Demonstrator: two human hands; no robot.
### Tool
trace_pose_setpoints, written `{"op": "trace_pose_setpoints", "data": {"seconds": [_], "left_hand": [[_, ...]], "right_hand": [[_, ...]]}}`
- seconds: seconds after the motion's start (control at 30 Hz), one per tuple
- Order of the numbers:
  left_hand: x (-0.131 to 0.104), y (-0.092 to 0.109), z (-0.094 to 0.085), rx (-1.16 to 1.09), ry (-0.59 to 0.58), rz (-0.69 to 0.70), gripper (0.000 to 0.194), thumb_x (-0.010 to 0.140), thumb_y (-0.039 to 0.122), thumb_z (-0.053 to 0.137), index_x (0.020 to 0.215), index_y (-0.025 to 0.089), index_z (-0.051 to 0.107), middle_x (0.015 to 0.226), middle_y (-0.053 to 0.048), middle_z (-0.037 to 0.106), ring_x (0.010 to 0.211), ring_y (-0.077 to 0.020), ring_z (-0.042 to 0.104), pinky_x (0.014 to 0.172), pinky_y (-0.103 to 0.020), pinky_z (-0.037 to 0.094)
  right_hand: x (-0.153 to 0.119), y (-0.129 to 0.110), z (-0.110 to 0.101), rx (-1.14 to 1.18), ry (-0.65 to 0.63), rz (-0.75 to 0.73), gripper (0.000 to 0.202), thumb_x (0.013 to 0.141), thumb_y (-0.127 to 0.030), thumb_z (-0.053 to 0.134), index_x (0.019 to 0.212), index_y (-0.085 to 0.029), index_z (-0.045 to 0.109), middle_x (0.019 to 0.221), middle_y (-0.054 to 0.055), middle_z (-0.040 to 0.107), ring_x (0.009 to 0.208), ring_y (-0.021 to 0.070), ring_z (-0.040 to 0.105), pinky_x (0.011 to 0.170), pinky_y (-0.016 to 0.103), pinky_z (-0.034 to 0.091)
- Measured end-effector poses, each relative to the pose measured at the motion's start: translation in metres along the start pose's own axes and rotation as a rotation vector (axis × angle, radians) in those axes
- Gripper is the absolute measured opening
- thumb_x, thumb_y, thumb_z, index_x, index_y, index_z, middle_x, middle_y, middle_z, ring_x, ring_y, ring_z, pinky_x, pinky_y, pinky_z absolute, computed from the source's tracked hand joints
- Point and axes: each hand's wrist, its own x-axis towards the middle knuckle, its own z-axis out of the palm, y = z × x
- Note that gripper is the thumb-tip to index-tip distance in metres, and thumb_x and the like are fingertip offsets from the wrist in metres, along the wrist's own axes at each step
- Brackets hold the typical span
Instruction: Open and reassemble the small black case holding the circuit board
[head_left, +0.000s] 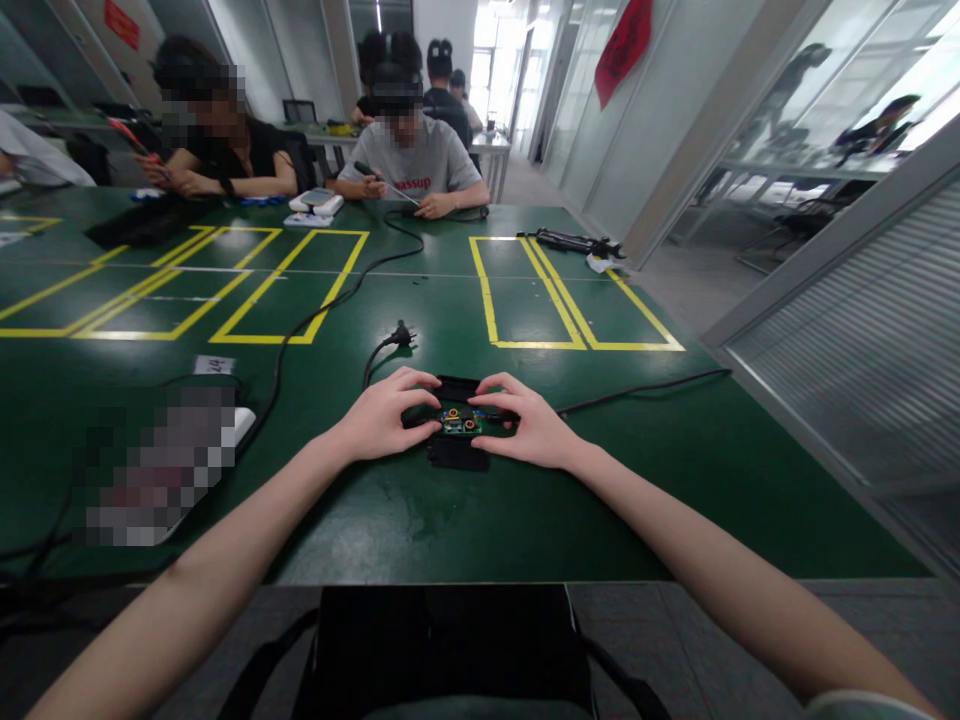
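Between my two hands is a small green circuit board [463, 421] with copper-coloured coils on it. A black plastic case half [458, 387] lies just beyond the board, and another black case half [459, 456] lies on its near side. My left hand [388, 415] is curled around the board's left end, its thumb at the edge and its fingertips near the far case half. My right hand [531, 420] curls around the right end in the same way, beside the black cable joint. Part of each end of the board is hidden by fingers.
On the green table [360, 520], a black power plug [401, 335] lies beyond my left hand. A blurred-out device [176, 460] is at left. Yellow tape outlines [536, 346] mark the far half. A black cable [645, 387] runs right. Co-workers sit across the table.
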Motion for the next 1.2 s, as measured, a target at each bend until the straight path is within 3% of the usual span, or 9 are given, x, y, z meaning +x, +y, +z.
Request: {"op": "trace_pose_setpoints", "data": {"seconds": [0.2, 0.43, 0.6, 0.93, 1.03, 1.13, 1.2], "left_hand": [[0.001, -0.001, 0.003, -0.041, -0.026, 0.035, 0.009, 0.09, 0.028, 0.071, 0.096, 0.02, 0.073, 0.123, -0.01, 0.073, 0.12, -0.0279, 0.064, 0.102, -0.046, 0.056], [0.002, 0.003, 0.007, -0.011, -0.004, -0.002, 0.009, 0.091, 0.026, 0.07, 0.095, 0.02, 0.073, 0.121, -0.01, 0.074, 0.118, -0.0281, 0.064, 0.1, -0.047, 0.057], [0.002, 0.002, 0.01, -0.002, 0.003, -0.003, 0.006, 0.092, 0.024, 0.068, 0.092, 0.02, 0.073, 0.12, -0.009, 0.075, 0.117, -0.028, 0.064, 0.099, -0.047, 0.057], [0.002, 0.002, 0.01, 0.022, 0.023, -0.027, 0.009, 0.094, 0.026, 0.064, 0.092, 0.02, 0.072, 0.124, -0.009, 0.072, 0.118, -0.0269, 0.065, 0.098, -0.046, 0.056], [0.002, 0.003, 0.008, 0.05, 0.05, -0.035, 0.012, 0.095, 0.027, 0.064, 0.091, 0.02, 0.072, 0.122, -0.01, 0.07, 0.116, -0.0267, 0.065, 0.096, -0.044, 0.056], [0.003, 0.005, 0.006, 0.069, 0.059, -0.065, 0.014, 0.095, 0.03, 0.063, 0.092, 0.02, 0.073, 0.111, -0.008, 0.071, 0.104, -0.0234, 0.068, 0.087, -0.037, 0.057], [0.003, 0.006, 0.005, 0.054, 0.037, -0.1, 0.015, 0.095, 0.031, 0.063, 0.094, 0.021, 0.073, 0.1, -0.005, 0.072, 0.091, -0.02, 0.069, 0.079, -0.032, 0.056]], "right_hand": [[0.001, 0.003, 0.005, -0.046, -0.007, -0.03, 0.034, 0.081, -0.033, 0.08, 0.114, -0.022, 0.077, 0.124, 0.011, 0.067, 0.105, 0.0249, 0.07, 0.067, 0.031, 0.061], [0.004, 0.003, 0.006, -0.111, 0.009, -0.021, 0.035, 0.079, -0.032, 0.08, 0.112, -0.02, 0.078, 0.124, 0.01, 0.067, 0.112, 0.0273, 0.069, 0.094, 0.041, 0.06], [0.005, 0.002, 0.003, -0.112, 0.002, -0.026, 0.039, 0.078, -0.03, 0.08, 0.115, -0.019, 0.077, 0.128, 0.011, 0.067, 0.115, 0.0284, 0.069, 0.099, 0.043, 0.059], [0.006, 0.004, 0.003, -0.096, 0.051, -0.021, 0.039, 0.081, -0.033, 0.079, 0.119, -0.021, 0.076, 0.127, 0.011, 0.069, 0.115, 0.0276, 0.069, 0.1, 0.044, 0.058], [0.006, 0.006, -0.002, -0.107, 0.086, -0.004, 0.038, 0.086, -0.038, 0.077, 0.119, -0.02, 0.075, 0.127, 0.012, 0.067, 0.106, 0.0251, 0.07, 0.089, 0.04, 0.06], [0.006, 0.011, -0.009, -0.168, 0.055, 0.038, 0.024, 0.092, -0.037, 0.071, 0.108, -0.02, 0.077, 0.107, 0.009, 0.071, 0.08, 0.0183, 0.067, 0.07, 0.032, 0.056], [0.006, 0.015, -0.013, -0.215, 0.002, 0.047, 0.02, 0.096, -0.035, 0.066, 0.098, -0.02, 0.079, 0.089, 0.006, 0.071, 0.071, 0.0166, 0.063, 0.067, 0.03, 0.051]]}}
